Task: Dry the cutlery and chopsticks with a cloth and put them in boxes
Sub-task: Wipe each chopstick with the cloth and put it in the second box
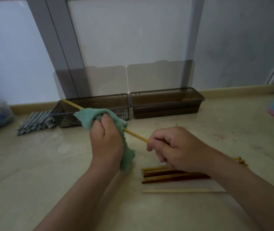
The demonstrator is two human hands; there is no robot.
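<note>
One yellow chopstick (135,134) mid-wipe: left grip (105,140) wraps green cloth (97,116) round shaft, right grip (174,147) pinches near end. Next likely: lay in right box (166,108).

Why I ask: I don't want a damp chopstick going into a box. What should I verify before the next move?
1. Right hand pinches the end of the yellow chopstick: ok.
2. Left hand holds the green cloth wrapped round the shaft: ok.
3. Chopstick dry along its whole length: cannot tell.
4. Right box has its lid up, with chopsticks lying inside: ok.
5. Left box has its lid up: ok.
6. All chopsticks boxed: not ok, a pile of chopsticks lies on the floor under the right forearm.
</note>
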